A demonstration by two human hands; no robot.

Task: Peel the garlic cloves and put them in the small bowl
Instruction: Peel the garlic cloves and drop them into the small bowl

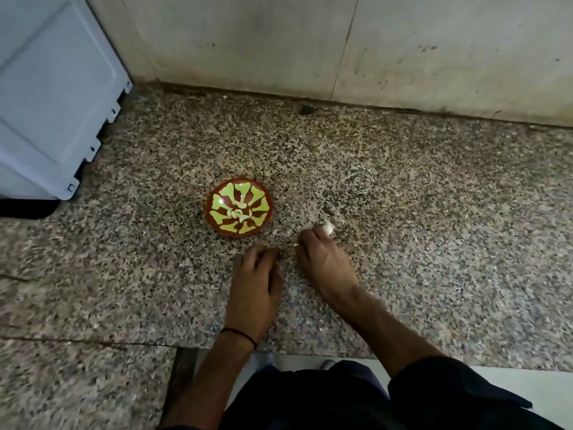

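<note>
Under right hand (322, 265), garlic clove (328, 227) half-hidden.

Speckled granite counter (434, 197), white appliance (46, 103)

Home kitchen: speckled granite counter (403, 187), stained tiled wall (248, 41), white appliance (52, 97).

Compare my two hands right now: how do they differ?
The right hand reaches farther, its fingertips at a garlic clove; the left hand sits nearer, fingers curled, with nothing visible in it. The left wrist wears a black thread; the right wrist is bare. Both are low over the granite counter, near the small bowl.
</note>
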